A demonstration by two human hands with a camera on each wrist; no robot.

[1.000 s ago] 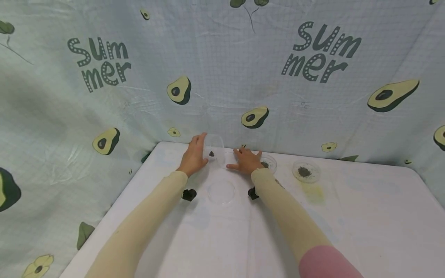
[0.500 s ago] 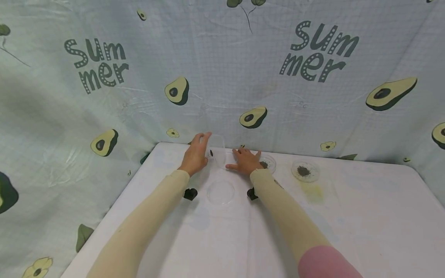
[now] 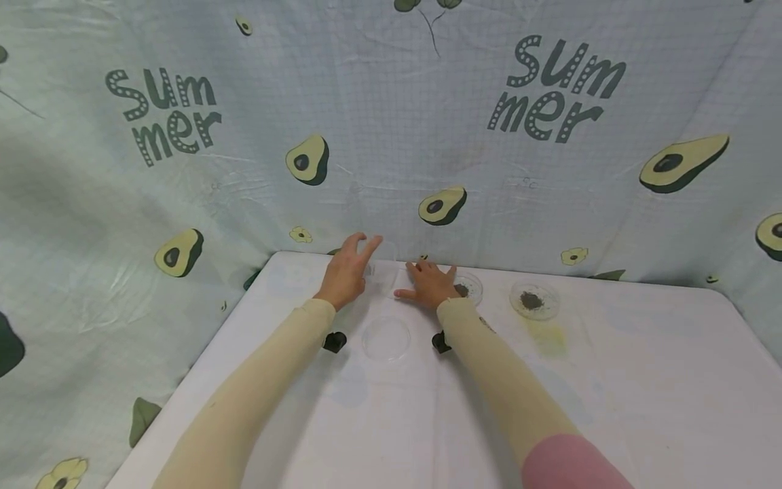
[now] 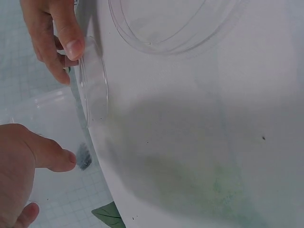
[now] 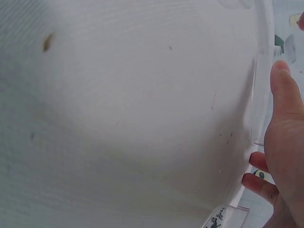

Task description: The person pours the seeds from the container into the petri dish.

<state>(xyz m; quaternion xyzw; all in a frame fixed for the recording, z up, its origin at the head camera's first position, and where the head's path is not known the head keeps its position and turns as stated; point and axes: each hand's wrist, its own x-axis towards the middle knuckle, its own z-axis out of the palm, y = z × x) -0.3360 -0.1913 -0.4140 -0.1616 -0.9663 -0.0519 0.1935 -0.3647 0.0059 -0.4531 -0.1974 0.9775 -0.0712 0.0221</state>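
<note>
In the head view my left hand (image 3: 344, 275) holds a clear plastic container (image 3: 386, 252) tilted up at the back of the table. A dark clump (image 4: 84, 156) shows through it near the left thumb in the left wrist view. Beside it my right hand (image 3: 429, 284), fingers spread, rests at the rim of a clear shallow dish (image 4: 97, 88); its thumb (image 5: 281, 78) lies along that dish's edge. Another clear round dish (image 3: 387, 339) lies on the table between the forearms. The left fingers' far side is hidden.
To the right of the right hand stand a petri dish (image 3: 469, 291) and another petri dish (image 3: 535, 301), both holding dark crumbs. A patterned cloth (image 3: 366, 102) hangs behind the white table (image 3: 379, 428). A yellowish stain (image 3: 548, 337) marks the tabletop.
My left hand has turned and edged right over the container, its index finger reaching further across. The dark clump has dropped out of sight in the head view. The right hand stays put.
</note>
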